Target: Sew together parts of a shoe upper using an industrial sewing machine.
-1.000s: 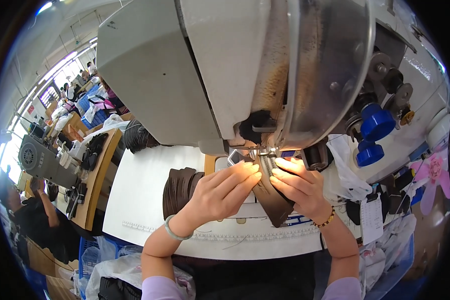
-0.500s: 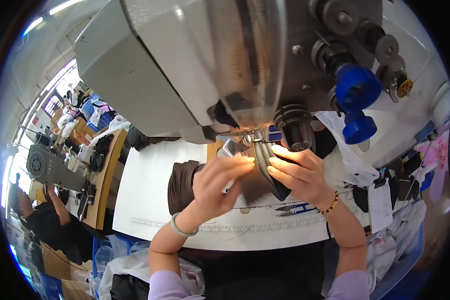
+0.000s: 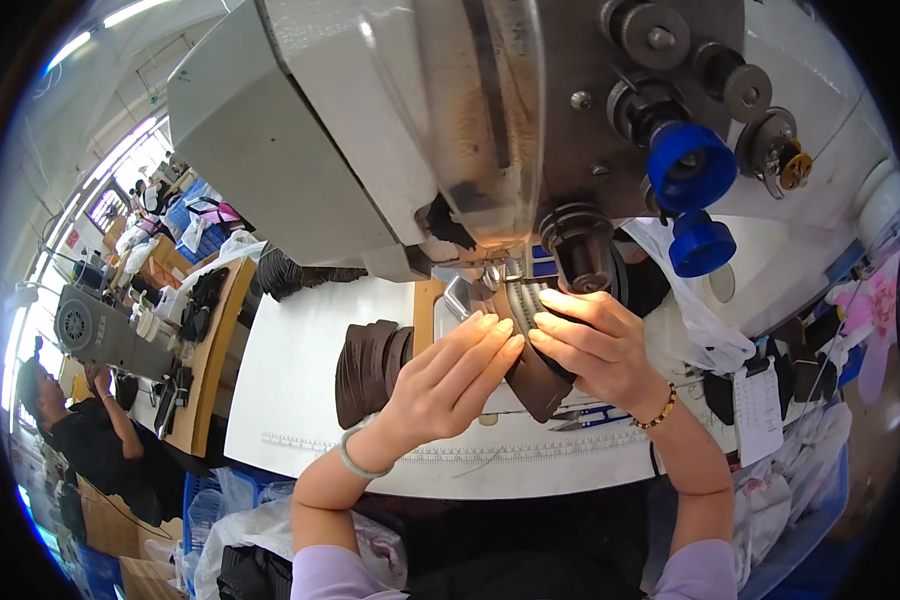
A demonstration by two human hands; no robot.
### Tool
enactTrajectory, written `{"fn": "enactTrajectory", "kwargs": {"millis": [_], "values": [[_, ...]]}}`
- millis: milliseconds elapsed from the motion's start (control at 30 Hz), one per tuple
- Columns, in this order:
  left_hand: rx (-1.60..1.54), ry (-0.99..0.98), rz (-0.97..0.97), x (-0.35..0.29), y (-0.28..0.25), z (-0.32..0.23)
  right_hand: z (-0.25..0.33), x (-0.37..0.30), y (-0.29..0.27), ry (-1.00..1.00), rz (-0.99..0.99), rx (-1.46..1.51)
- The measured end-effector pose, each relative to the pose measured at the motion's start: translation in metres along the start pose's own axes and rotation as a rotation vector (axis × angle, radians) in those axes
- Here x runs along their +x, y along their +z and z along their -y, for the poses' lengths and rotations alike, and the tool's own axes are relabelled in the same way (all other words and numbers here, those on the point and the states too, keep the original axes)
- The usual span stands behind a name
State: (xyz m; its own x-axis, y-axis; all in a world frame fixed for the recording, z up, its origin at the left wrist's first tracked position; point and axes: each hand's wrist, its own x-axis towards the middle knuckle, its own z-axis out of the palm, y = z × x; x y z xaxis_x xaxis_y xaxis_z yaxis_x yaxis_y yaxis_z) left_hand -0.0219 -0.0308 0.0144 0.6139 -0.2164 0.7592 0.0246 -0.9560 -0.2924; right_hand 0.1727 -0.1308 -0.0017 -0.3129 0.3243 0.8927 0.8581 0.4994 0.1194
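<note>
Under the head of a sewing machine (image 3: 390, 150) lies a brown piece (image 3: 542, 392), flexible like leather or fabric, with a dark ridged band along it. My left hand (image 3: 448, 382) has its fingers pressed together at the left edge of this piece, just in front of the presser foot (image 3: 511, 270). On the opposite side my right hand (image 3: 600, 345) grips the piece, fingertips on the dark band. Fingers and machine head hide part of the piece. A stack of brown pieces (image 3: 368, 375) lies left of my left hand.
Thread snips (image 3: 592, 417) lie by my right wrist, and ruler markings (image 3: 425, 456) run along the table's front. Black pieces (image 3: 295, 275) sit at the back left. A plastic bag (image 3: 705, 335) stands right. At far left a person (image 3: 90, 435) works by another machine (image 3: 110, 330).
My left hand, blurred before, has come to rest against the brown piece beside my right hand. The piece's loose lower end has swung, showing more brown. The view has shifted slightly.
</note>
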Motion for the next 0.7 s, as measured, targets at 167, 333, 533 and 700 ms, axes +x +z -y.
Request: {"fn": "enactTrajectory", "kwargs": {"millis": [167, 333, 533, 700], "values": [[0.004, 0.053, 0.028, 0.004, -0.007, 0.005, 0.004, 0.004, -0.001, 0.027, 0.006, -0.035], [-0.031, 0.056, 0.014, 0.006, -0.007, 0.003, 0.005, 0.003, -0.001, 0.030, 0.005, -0.058], [-0.032, 0.039, 0.002, 0.006, -0.005, 0.001, 0.004, 0.003, 0.000, 0.024, 0.004, -0.057], [0.087, 0.003, -0.068, 0.003, 0.006, -0.005, 0.001, 0.004, 0.004, 0.038, -0.014, -0.023]]}}
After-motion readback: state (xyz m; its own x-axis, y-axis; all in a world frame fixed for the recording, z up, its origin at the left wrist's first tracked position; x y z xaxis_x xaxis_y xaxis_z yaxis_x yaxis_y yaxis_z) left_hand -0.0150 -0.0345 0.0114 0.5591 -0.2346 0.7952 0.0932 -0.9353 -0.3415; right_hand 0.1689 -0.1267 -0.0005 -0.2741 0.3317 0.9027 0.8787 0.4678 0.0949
